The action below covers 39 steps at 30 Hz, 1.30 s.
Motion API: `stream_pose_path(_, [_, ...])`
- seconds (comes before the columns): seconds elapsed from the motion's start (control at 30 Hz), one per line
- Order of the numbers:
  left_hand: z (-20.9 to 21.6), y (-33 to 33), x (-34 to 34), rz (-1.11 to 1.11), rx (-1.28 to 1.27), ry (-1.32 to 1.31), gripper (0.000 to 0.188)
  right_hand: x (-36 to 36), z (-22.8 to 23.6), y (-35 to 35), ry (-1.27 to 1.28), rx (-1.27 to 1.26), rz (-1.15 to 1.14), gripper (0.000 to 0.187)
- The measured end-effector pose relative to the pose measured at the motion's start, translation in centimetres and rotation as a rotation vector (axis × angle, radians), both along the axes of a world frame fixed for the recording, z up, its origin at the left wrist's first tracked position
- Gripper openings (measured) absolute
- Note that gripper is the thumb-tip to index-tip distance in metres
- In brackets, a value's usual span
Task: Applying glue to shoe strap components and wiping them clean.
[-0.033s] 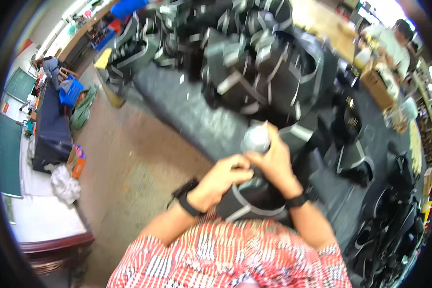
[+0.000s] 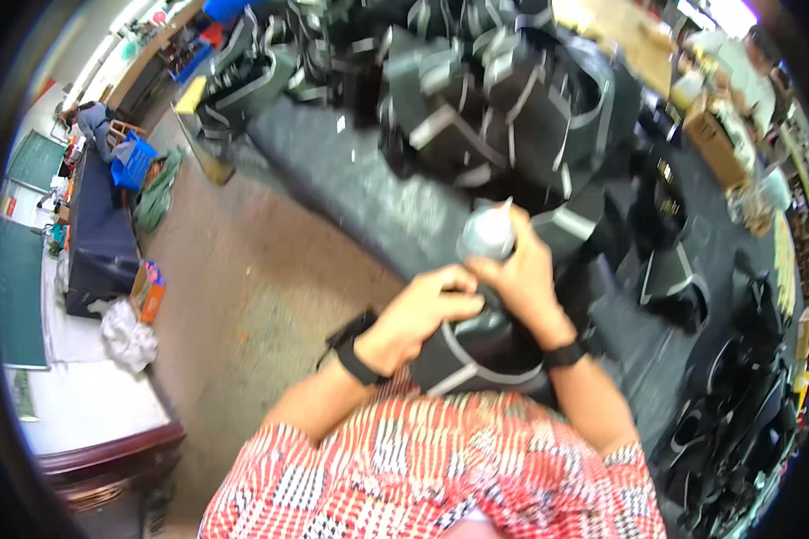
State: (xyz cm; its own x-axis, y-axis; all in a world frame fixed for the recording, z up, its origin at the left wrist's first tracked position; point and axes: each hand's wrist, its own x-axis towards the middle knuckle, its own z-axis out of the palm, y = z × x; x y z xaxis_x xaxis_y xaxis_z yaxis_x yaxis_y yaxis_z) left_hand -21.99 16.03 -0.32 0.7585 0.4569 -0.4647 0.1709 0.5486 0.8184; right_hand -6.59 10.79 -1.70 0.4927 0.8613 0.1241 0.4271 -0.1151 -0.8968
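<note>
My right hand [image 2: 528, 286] is wrapped round a pale, rounded squeeze bottle [image 2: 485, 235] with a small pointed tip, tilted over the table. Beside it my left hand [image 2: 418, 314] has its fingers curled together at the upper edge of a black piece with grey trim [image 2: 503, 349], close against my body. The left fingertips lie just below the bottle; what they pinch is partly hidden, but the black piece seems to be between them. Both wrists wear black bands.
Black pieces with grey trim [image 2: 458, 135] are heaped across the dark-covered table [image 2: 360, 193], with more at the right [image 2: 719, 395]. A cardboard box [image 2: 717, 148] stands near a person [image 2: 737, 76] at the far right. Floor [image 2: 261, 296] runs along the left, by a dark bench [image 2: 103, 238].
The view has shifted slightly. In it, both hands and the bottle sit a little higher and farther right, with the same holds.
</note>
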Motion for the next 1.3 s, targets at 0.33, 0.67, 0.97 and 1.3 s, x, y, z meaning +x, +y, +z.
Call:
stream_pose_path(0.33, [1.5, 0.0, 2.6, -0.355, -0.005, 0.144, 0.012, 4.5, 7.6, -5.2, 0.113, 0.303, -0.210, 0.057])
stream_pose_path(0.67, [1.7, -5.3, 9.3, -0.730, 0.119, 0.227, 0.014, 7.9, 2.7, -23.6, -0.497, -0.272, -0.350, 0.061])
stream_pose_path(0.97, [1.3, -10.2, 14.4, -0.888, 0.102, 0.328, 0.020, 9.9, 2.5, -27.2, -0.840, -0.473, -0.148, 0.059])
stream_pose_path(1.3, [1.7, -11.8, 15.2, -0.817, 0.116, 0.424, 0.014, 11.6, 2.6, -27.5, -0.967, -0.560, -0.032, 0.036])
